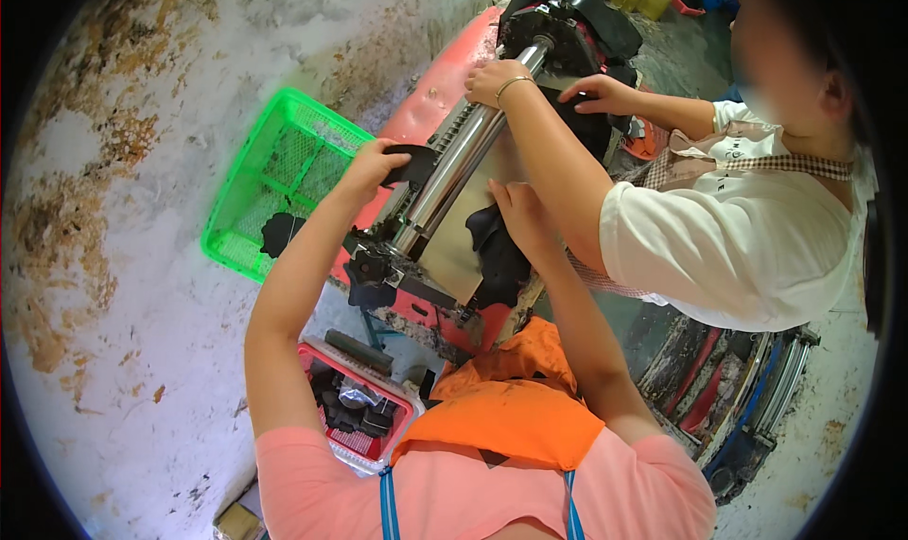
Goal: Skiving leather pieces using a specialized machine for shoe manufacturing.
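Note:
My left hand (pixel 369 168) pinches a curved black sheet piece (pixel 414 165) at the left side of a machine with long shiny steel rollers (pixel 454 176). My right hand (pixel 522 217) rests on the other side of the rollers, its fingers partly stretched over the metal plate (pixel 463 247). Right beside it, partly under the palm, lie dark cut pieces (pixel 499 261). A co-worker stands at the right. One of that person's hands (pixel 498 81) lies on the far part of the rollers; the other (pixel 601 95) is over black material (pixel 577 119).
A bright green plastic basket (pixel 251 181) with a black piece in it stands left of the machine. Nearer me is a red-and-white basket (pixel 407 412) of black parts. A black knob (pixel 369 268) sticks out at the machine's near end. Another roller unit (pixel 747 398) stands lower right.

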The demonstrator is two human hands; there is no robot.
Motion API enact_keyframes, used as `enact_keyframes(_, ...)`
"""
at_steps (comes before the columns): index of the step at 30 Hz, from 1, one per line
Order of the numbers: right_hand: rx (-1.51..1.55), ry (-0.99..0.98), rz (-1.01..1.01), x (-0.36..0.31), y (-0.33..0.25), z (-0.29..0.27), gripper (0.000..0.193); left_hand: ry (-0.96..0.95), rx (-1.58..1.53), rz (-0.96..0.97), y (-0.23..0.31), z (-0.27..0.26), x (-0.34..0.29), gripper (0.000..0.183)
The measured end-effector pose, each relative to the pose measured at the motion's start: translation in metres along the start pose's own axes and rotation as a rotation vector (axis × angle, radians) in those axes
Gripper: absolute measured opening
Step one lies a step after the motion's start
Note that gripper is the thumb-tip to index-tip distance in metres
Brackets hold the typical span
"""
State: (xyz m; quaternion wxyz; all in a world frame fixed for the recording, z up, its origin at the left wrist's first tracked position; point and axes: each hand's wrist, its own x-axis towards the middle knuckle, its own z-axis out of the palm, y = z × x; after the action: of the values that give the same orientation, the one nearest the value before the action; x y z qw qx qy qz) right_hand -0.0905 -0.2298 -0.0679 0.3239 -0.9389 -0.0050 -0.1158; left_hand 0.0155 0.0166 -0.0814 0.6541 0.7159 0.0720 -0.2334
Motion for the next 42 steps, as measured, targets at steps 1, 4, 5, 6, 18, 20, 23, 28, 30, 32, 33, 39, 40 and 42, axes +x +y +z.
enact_keyframes(1, 0.027, -0.062, -0.021, 0.001, -0.003, -0.005, 0.040, 0.000, 0.003, 0.001, 0.007, -0.003, -0.005, 0.020)
enact_keyframes(4, 0.362, -0.187, 0.049, 0.007, -0.025, -0.016, 0.031, 0.030, -0.079, 0.226, 0.032, -0.009, -0.029, 0.013)
enact_keyframes(5, 0.664, -0.250, 0.147, 0.008, -0.034, -0.018, 0.028, 0.027, -0.077, 0.226, 0.044, -0.005, -0.041, 0.013)
enact_keyframes(6, 0.665, -0.251, 0.146, 0.011, -0.041, -0.017, 0.028, -0.006, -0.055, 0.220, 0.060, 0.005, -0.060, 0.012)
enact_keyframes(18, 0.252, -0.544, 0.308, 0.000, 0.005, -0.013, 0.039, 0.223, 0.413, 0.450, 0.052, -0.001, -0.073, 0.016)
enact_keyframes(20, 0.131, -0.435, 0.199, 0.003, 0.000, -0.006, 0.039, 0.255, 0.781, 0.557, 0.023, -0.006, -0.049, 0.018)
enact_keyframes(23, 0.064, -0.345, 0.142, 0.009, -0.022, -0.006, 0.041, 0.088, 0.956, 0.615, -0.007, 0.011, -0.019, 0.017)
enact_keyframes(28, 0.005, -0.096, 0.143, 0.005, -0.011, -0.002, 0.046, -0.061, 0.310, 0.228, -0.007, 0.006, -0.018, 0.024)
enact_keyframes(30, -0.075, -0.093, 0.202, 0.003, -0.001, 0.003, 0.048, 0.108, 0.358, 0.236, 0.018, 0.006, -0.038, 0.038)
enact_keyframes(32, -0.068, -0.141, 0.189, 0.003, -0.013, -0.006, 0.047, 0.607, 0.780, 0.621, 0.002, -0.019, -0.056, 0.045)
enact_keyframes(33, -0.062, -0.172, 0.182, 0.002, -0.020, -0.009, 0.046, 0.622, 0.789, 0.599, -0.009, -0.031, -0.072, 0.045)
enact_keyframes(39, 0.178, -0.369, 0.114, -0.002, 0.001, -0.022, 0.026, 0.486, 0.964, 0.318, -0.163, -0.026, -0.156, 0.031)
enact_keyframes(40, 0.197, -0.377, 0.140, -0.002, 0.003, -0.022, 0.025, 0.485, 0.963, 0.313, -0.177, -0.023, -0.165, 0.031)
enact_keyframes(42, 0.223, -0.375, 0.149, -0.003, 0.002, -0.021, 0.023, 0.293, 0.980, 0.473, -0.191, -0.020, -0.178, 0.020)
